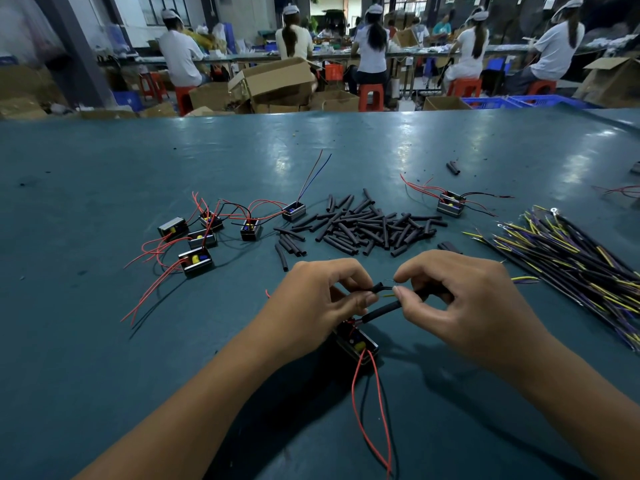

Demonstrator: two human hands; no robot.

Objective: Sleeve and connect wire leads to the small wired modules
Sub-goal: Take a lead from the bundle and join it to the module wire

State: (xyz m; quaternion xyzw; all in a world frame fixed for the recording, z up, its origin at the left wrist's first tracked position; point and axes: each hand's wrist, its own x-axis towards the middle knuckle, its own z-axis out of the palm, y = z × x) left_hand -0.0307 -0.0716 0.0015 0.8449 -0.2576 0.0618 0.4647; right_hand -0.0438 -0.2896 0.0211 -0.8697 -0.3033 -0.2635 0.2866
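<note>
i see my left hand (322, 299) near the middle of the green table (104, 168), its fingers curled and pinching a short black sleeve (377, 288) with a thin lead poking out of its right end. my right hand (460, 303) sits just to the right, thumb and forefinger pinched narrow on a fine wire tip, the other fingers curled round a black cable (420, 293) with a yellow lead. the two hands' fingertips almost meet. a second, longer sleeve (381, 311) runs down from the right thumb to the module in hand (356, 342), which hangs or rests just under the left hand; i cannot tell if it touches the table. its red wires (375, 410) trail toward the near edge.

farther away, in the middle, lies a pile of black sleeves (367, 226). to the far left a group of small modules (207, 237) with red leads sits spread out, and one more module (450, 204) stands right of the pile. at the right edge lies a bundle of black and yellow cables (571, 258). beyond the table, people in white caps (370, 46) sit on red stools among cardboard boxes.
</note>
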